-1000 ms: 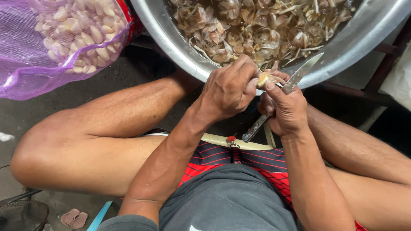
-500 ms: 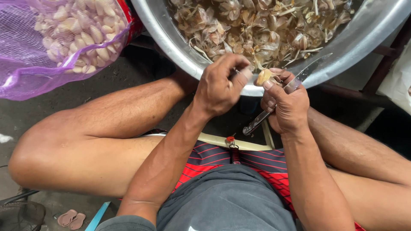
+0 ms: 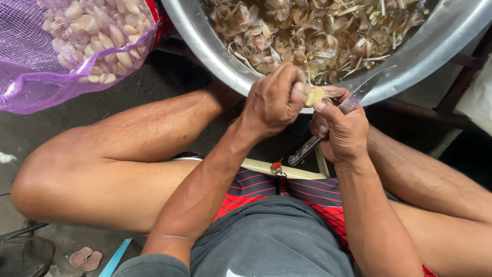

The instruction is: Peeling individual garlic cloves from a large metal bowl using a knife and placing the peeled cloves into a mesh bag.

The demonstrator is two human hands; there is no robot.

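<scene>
Left hand (image 3: 274, 100) pinches garlic clove (image 3: 313, 95) with tight grip, just over rim of big metal bowl (image 3: 205, 46). Right hand (image 3: 342, 131) grips knife (image 3: 335, 115), thumb on clove. Bowl holds garlic skins (image 3: 307, 31). Purple net bag (image 3: 46, 87) of peeled cloves sits left.

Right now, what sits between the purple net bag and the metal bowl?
In the head view, only a strip of red container shows between the purple net bag and the metal bowl.
</scene>
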